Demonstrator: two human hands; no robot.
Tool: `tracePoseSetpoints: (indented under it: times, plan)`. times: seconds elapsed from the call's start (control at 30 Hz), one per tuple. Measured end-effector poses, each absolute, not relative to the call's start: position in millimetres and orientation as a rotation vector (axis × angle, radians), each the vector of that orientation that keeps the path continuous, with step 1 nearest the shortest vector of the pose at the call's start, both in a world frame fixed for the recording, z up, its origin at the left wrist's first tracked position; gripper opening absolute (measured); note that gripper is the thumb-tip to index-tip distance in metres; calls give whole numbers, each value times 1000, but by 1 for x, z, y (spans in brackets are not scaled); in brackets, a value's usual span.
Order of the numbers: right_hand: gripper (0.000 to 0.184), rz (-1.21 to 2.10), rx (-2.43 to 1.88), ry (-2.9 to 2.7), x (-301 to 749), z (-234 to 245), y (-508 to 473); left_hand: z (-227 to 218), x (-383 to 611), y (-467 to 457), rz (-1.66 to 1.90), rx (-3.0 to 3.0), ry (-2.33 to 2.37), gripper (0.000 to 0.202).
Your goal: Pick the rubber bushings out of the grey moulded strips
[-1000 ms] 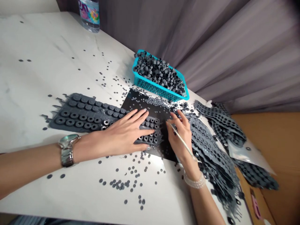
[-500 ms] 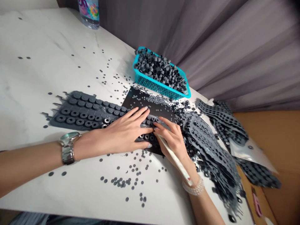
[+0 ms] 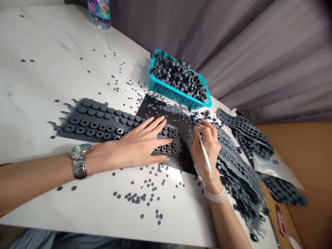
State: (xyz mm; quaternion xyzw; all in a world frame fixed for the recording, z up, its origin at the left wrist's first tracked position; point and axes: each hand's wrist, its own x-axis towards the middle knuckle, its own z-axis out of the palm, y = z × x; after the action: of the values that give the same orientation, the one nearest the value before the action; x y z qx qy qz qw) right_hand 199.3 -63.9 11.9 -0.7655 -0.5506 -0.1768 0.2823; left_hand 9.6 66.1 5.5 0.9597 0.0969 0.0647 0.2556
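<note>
My left hand [image 3: 137, 143] lies flat, fingers spread, on a dark grey rubber sheet [image 3: 100, 114] moulded with rows of round ring-shaped parts. Some of the rings show shiny metallic rims. A dark mat [image 3: 185, 129] lies under the sheet's right end, sprinkled with small grey discs. Just right of the sheet, my right hand [image 3: 207, 145] is closed around a slim white stick-like tool [image 3: 204, 152], whose far tip is hidden by the fingers. Its fingertips are near a heap of loose black ring parts [image 3: 207, 116].
A turquoise basket [image 3: 178, 95] full of black ring parts stands behind the mat. More moulded rubber sheets [image 3: 238, 155] are piled at right, beside a pink cutter [image 3: 280, 221]. Small discs [image 3: 135, 197] are scattered over the white table. A bottle [image 3: 100, 15] stands at the back.
My right hand has moved right and away from the sheet with the white tool, uncovering the sheet's right end. My left hand has stayed on the sheet.
</note>
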Motion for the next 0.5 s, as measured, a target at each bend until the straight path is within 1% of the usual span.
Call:
tracePoseSetpoints:
  times: [0.07, 0.13, 0.3, 0.5]
  plan:
    - [10, -437, -2079, -1444, 203, 15, -66, 3, 9, 67, 203, 2612, 246, 57]
    - [8, -392, -2048, -1546, 202, 15, -68, 2, 9, 68, 239, 2620, 226, 57]
    - [5, -468, -1966, -1669, 194, 17, -69, 10, 6, 66, 323, 2682, 204, 55]
    - [14, -352, -1770, -1996, 183, 20, -55, 14, -3, 62, 307, 2745, 315, 53]
